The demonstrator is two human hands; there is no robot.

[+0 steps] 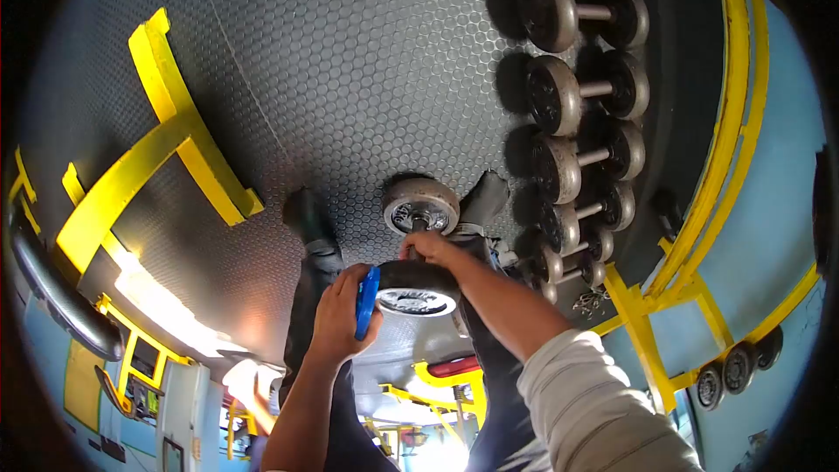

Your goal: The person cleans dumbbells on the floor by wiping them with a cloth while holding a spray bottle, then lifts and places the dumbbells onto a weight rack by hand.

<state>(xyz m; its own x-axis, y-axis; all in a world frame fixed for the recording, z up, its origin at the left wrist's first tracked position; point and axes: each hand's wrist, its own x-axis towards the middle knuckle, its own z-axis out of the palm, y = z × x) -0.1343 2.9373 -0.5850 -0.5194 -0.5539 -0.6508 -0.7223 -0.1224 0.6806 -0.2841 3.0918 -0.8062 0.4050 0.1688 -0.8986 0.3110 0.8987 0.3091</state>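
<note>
A large dumbbell [418, 300] is between my legs, one round plate toward me and the other farther off near the floor. My right hand [428, 247] is wrapped around its handle, between the two plates. In my left hand [343, 319] is a flat blue object [367, 302], which looks like a brush or scrubber; its working face is hidden. The blue object is at the left rim of the nearer plate, and I cannot tell whether it touches. The plates are dark with worn, greyish rims.
To the right, a row of several dumbbells [592, 88] lies on the black textured mat [350, 61]. A yellow metal frame [179, 127] stands at left. Another yellow frame [730, 131] runs along the blue wall [778, 175], with weight plates [738, 369] at lower right.
</note>
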